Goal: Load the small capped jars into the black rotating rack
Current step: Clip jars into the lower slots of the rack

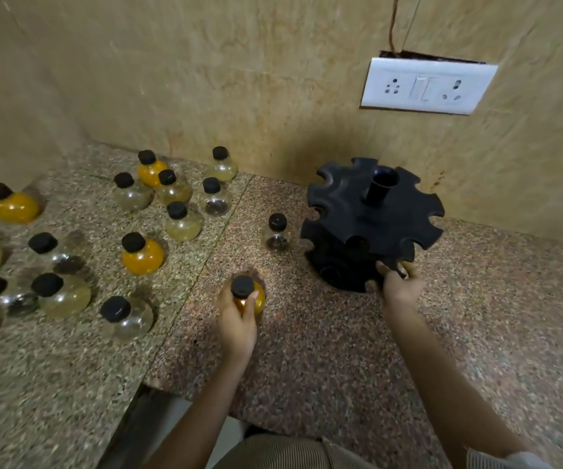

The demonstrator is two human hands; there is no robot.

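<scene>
A: Rack, status?

B: Black rack (371,225) stood at two o'clock on the counter (307,350); every notch in view was empty. Right hand (402,286) was pinching its lower rim.

A: Jars?

B: One orange jar (249,297) was gripped in the left hand (238,319), at nine o'clock from the rack, near it. One clear jar (276,233) stood just beside the rack. The other jars (141,253) sat in a loose group well apart, at nine to ten o'clock.

A: Progress?

B: Judged barely begun: none loaded, all left.
</scene>
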